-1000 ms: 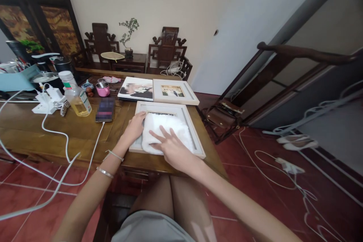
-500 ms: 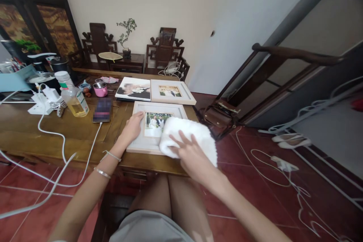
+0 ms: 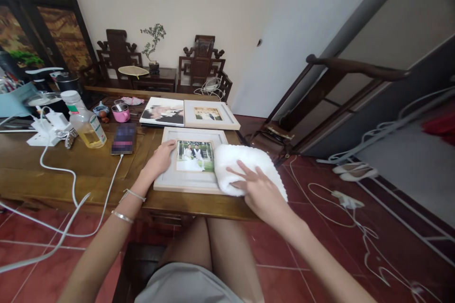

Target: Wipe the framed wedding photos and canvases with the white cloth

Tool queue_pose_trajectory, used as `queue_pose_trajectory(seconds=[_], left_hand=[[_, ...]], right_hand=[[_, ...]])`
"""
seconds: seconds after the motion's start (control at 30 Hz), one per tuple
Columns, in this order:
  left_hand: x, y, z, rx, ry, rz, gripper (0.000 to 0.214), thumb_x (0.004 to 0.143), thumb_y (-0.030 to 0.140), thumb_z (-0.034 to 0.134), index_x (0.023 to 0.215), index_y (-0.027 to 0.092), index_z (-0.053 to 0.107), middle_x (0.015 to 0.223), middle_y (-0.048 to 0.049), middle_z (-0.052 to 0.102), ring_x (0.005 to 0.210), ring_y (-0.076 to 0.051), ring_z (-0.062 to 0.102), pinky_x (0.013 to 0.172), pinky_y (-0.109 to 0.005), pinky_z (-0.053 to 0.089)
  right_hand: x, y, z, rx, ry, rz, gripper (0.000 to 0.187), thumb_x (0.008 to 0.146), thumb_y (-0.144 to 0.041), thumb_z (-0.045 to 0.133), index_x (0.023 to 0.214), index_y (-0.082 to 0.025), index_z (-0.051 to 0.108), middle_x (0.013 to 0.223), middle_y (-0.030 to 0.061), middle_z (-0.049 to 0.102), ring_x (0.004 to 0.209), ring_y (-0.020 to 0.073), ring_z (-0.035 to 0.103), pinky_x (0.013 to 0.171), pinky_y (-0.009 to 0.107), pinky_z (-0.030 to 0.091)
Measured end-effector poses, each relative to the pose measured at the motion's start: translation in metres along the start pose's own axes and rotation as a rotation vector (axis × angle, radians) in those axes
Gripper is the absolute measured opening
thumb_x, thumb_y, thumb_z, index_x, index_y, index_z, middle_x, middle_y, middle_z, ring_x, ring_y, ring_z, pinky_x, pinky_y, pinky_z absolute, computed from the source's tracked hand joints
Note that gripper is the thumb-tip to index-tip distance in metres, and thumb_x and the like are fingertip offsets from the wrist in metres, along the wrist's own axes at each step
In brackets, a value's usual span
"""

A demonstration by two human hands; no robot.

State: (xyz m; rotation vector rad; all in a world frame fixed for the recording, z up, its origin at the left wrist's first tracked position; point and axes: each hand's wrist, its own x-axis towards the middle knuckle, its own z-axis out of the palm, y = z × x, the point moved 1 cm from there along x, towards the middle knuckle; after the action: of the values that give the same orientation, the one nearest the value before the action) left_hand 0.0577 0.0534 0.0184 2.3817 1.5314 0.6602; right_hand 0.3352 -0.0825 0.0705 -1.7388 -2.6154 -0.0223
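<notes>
A light wooden picture frame point(image 3: 188, 184) lies flat at the table's front edge, with a wedding photo point(image 3: 195, 157) in its white mat. My left hand point(image 3: 162, 157) grips the frame's left side, fingertips over its border. A folded, fluffy white towel point(image 3: 236, 156) covers the frame's right side and hangs past the table's right edge. My right hand point(image 3: 261, 189) holds the towel, its fingers spread on top and the thumb partly hidden in the fold. Behind are a second framed photo point(image 3: 231, 120) and a photo album point(image 3: 163, 112) lying side by side.
On the left of the table point(image 3: 142, 201) stand a bottle of yellow liquid point(image 3: 88, 128), a charging phone point(image 3: 123, 139), a pink cup point(image 3: 121, 113) and a white power strip point(image 3: 46, 137). Cables hang over the front edge. A dark wooden chair point(image 3: 295, 104) is at the right.
My right hand has slid the towel rightward, uncovering the photo's right part. My left hand stays on the frame's left side. The view has shifted slightly.
</notes>
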Motion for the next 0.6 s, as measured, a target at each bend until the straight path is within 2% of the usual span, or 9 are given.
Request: queue_pose_trajectory(seconds=[0.1, 0.3, 0.37, 0.47, 0.6], left_hand=[[0.001, 0.003, -0.005, 0.005, -0.017, 0.038, 0.063, 0.072, -0.008, 0.035, 0.126, 0.016, 0.059, 0.141, -0.008, 0.051, 0.134, -0.019, 0.043, 0.114, -0.036, 0.032], [0.002, -0.001, 0.0, 0.001, 0.012, 0.019, 0.062, 0.074, -0.008, 0.036, 0.126, 0.015, 0.059, 0.141, -0.0088, 0.052, 0.133, -0.02, 0.044, 0.114, -0.036, 0.032], [0.001, -0.006, 0.006, -0.016, 0.044, 0.005, 0.061, 0.074, -0.007, 0.036, 0.126, 0.015, 0.059, 0.141, -0.0096, 0.051, 0.133, -0.02, 0.044, 0.114, -0.039, 0.033], [0.001, -0.014, 0.015, -0.043, 0.102, 0.018, 0.06, 0.076, -0.006, 0.036, 0.128, 0.016, 0.057, 0.142, -0.0096, 0.051, 0.133, -0.019, 0.044, 0.114, -0.041, 0.033], [0.001, -0.019, 0.02, -0.058, 0.136, 0.029, 0.059, 0.077, -0.005, 0.037, 0.128, 0.016, 0.057, 0.141, -0.0104, 0.051, 0.133, -0.02, 0.045, 0.113, -0.042, 0.034]], right_hand=[[0.014, 0.02, 0.002, 0.016, 0.026, -0.006, 0.066, 0.062, 0.007, 0.038, 0.111, -0.023, 0.07, 0.146, -0.0026, 0.044, 0.143, 0.0277, 0.021, 0.113, 0.057, 0.024], [0.096, 0.042, -0.001, -0.016, 0.052, 0.035, 0.058, 0.073, 0.005, 0.039, 0.117, -0.021, 0.067, 0.142, 0.0027, 0.05, 0.141, 0.0309, 0.026, 0.109, 0.06, 0.028], [0.108, 0.045, -0.001, -0.029, 0.054, 0.044, 0.058, 0.074, 0.004, 0.04, 0.118, -0.021, 0.067, 0.142, 0.0027, 0.05, 0.141, 0.0317, 0.026, 0.109, 0.06, 0.027], [0.091, 0.04, 0.0, -0.018, 0.043, 0.01, 0.061, 0.07, 0.006, 0.04, 0.117, -0.02, 0.068, 0.142, 0.0013, 0.049, 0.142, 0.0327, 0.024, 0.109, 0.06, 0.028], [0.023, 0.016, -0.002, -0.005, 0.007, -0.092, 0.062, 0.064, 0.007, 0.04, 0.11, -0.02, 0.071, 0.143, 0.0011, 0.049, 0.142, 0.0341, 0.021, 0.111, 0.061, 0.027]])
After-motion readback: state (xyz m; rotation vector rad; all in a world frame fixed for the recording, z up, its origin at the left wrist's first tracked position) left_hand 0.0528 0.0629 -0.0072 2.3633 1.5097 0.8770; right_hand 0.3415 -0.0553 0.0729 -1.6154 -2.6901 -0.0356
